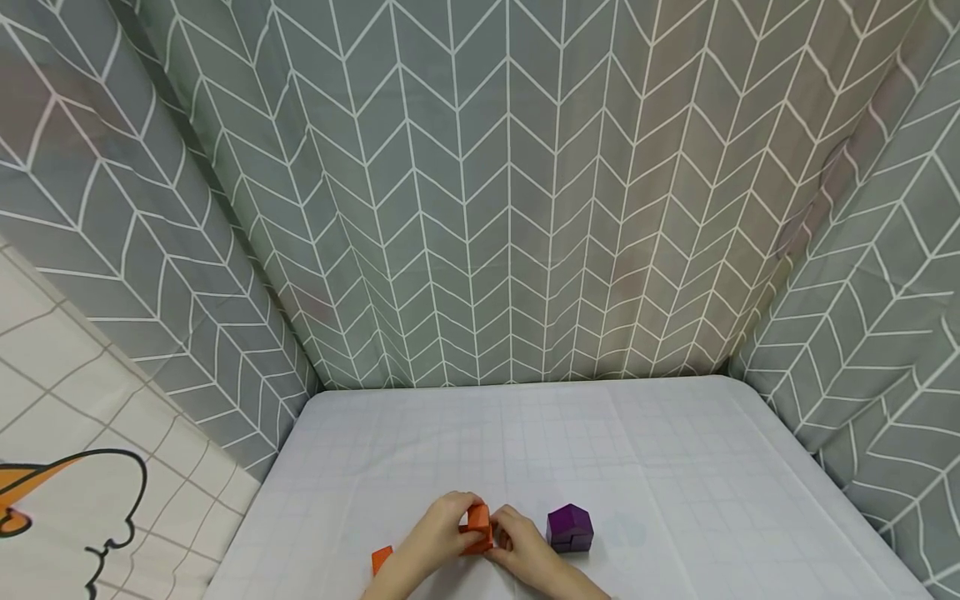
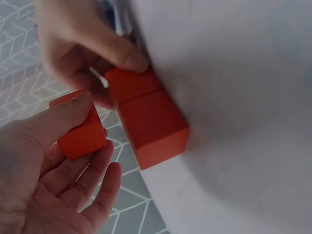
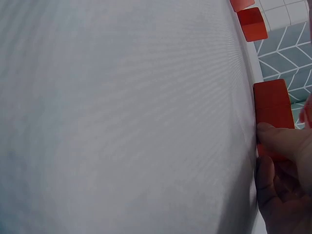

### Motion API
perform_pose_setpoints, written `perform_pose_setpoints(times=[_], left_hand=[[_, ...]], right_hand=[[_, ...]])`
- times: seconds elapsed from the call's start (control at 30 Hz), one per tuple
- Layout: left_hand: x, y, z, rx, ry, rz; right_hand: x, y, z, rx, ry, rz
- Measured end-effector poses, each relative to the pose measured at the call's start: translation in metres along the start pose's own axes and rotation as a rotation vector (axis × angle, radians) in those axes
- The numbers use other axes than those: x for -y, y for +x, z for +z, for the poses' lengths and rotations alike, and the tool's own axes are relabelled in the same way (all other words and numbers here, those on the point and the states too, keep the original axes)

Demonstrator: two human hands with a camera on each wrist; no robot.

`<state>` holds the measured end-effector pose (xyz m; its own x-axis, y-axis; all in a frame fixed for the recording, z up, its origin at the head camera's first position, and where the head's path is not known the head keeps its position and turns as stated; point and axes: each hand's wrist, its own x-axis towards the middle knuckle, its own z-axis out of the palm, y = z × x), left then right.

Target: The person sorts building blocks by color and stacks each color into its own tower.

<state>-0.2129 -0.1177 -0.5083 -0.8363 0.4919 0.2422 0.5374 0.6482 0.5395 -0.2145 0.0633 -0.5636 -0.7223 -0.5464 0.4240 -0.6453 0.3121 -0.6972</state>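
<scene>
My left hand [image 1: 441, 533] pinches a small orange block [image 2: 84, 139] between thumb and fingers, just above the table. Right beside it, two orange blocks [image 2: 153, 122] stand end to end on the white cloth, a thin seam between them. My right hand [image 1: 527, 552] grips the end of this pair, its thumb on the near face and the other fingers partly hidden behind. In the right wrist view, the thumb lies across the orange blocks [image 3: 273, 105]. The held block is apart from the pair in the left wrist view.
A purple house-shaped group of blocks [image 1: 570, 529] stands right of my right hand. Another orange block [image 1: 381, 557] lies left of my left forearm; the right wrist view shows two orange pieces there [image 3: 253, 24]. Patterned curtains [image 1: 487, 208] surround the white-covered table [image 1: 420, 433].
</scene>
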Motion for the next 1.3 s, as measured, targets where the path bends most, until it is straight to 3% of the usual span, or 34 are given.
perform_pose_setpoints(times=[0.37, 0.67, 0.83, 1.3], left_hand=[[0.004, -0.002, 0.015, 0.035, 0.005, -0.022], [0.005, -0.003, 0.019, 0.007, 0.004, -0.003], [0.006, -0.003, 0.020, -0.005, -0.016, -0.005], [0.006, -0.004, 0.021, -0.014, -0.002, -0.018]], right_hand=[[0.002, 0.000, -0.001, 0.014, -0.048, 0.041], [0.002, 0.001, -0.002, -0.018, -0.051, -0.034], [0.001, 0.000, -0.001, 0.005, -0.050, 0.031], [-0.001, 0.000, 0.000, 0.023, -0.046, 0.059]])
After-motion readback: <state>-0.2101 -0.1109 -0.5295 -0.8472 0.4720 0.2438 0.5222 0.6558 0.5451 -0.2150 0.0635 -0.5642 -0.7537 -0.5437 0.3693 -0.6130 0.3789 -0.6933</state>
